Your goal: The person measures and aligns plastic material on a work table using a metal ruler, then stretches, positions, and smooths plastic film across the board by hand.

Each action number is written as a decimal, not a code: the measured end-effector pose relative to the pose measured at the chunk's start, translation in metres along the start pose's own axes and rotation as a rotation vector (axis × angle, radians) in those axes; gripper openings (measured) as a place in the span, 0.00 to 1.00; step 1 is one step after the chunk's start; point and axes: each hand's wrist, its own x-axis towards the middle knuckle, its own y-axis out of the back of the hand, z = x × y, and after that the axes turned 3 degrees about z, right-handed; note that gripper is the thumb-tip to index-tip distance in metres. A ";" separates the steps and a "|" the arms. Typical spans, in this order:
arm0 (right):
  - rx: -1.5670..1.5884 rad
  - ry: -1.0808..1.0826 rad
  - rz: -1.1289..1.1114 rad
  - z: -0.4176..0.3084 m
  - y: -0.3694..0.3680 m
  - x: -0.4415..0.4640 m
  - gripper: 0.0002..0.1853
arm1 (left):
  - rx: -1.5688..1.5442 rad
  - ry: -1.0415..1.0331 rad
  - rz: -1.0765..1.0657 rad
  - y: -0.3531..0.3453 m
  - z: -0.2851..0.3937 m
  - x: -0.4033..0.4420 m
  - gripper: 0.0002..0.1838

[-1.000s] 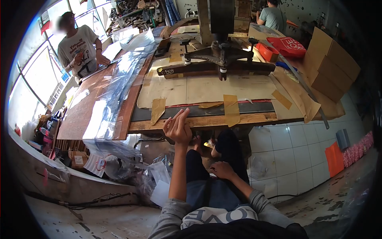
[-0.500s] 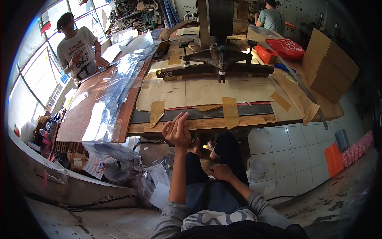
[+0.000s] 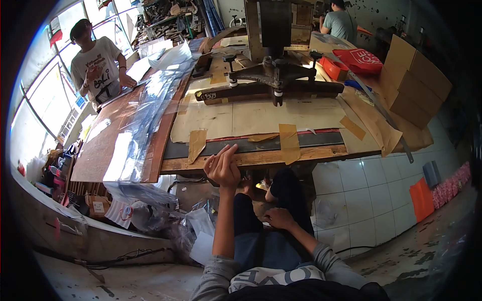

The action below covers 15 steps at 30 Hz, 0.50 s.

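My left hand (image 3: 222, 166) is raised at the front edge of the wooden worktable (image 3: 256, 159), fingers partly curled and a little apart, with nothing visible in it. On my lap rests my right hand (image 3: 280, 218), its fingers bent; whether anything is under them is hidden. Beyond my left hand lies a pale board (image 3: 261, 118) with strips of brown tape (image 3: 289, 144) along its near edge. Above that board stands a dark metal press bar (image 3: 271, 94) on a bracket.
Clear plastic sheets (image 3: 150, 108) drape over the table's left part. A person (image 3: 98, 65) stands at the far left, another (image 3: 340, 22) at the back right. A long metal ruler (image 3: 384, 113), red bag (image 3: 359, 60) and cardboard box (image 3: 416, 83) are at the right.
The view has shifted slightly. My hands keep nearly the same pose. The person at the left has moved a hand slightly.
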 end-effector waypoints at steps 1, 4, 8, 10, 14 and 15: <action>0.003 0.004 0.004 0.000 -0.001 -0.001 0.13 | -0.008 0.010 -0.003 0.000 0.000 -0.001 0.18; -0.009 0.012 0.002 0.001 -0.002 -0.001 0.13 | -0.016 0.021 -0.004 -0.001 0.001 -0.001 0.19; -0.007 0.011 -0.010 0.001 -0.004 0.000 0.13 | -0.022 0.027 -0.005 0.000 0.001 0.000 0.20; -0.023 0.013 -0.015 0.001 -0.004 0.000 0.13 | -0.022 0.024 -0.002 0.000 0.001 0.000 0.20; -0.024 0.009 -0.010 0.002 -0.006 0.000 0.13 | -0.019 0.027 -0.001 -0.001 0.000 -0.002 0.20; -0.029 0.005 -0.019 0.002 -0.005 0.001 0.13 | -0.018 0.024 0.001 -0.001 0.000 -0.001 0.20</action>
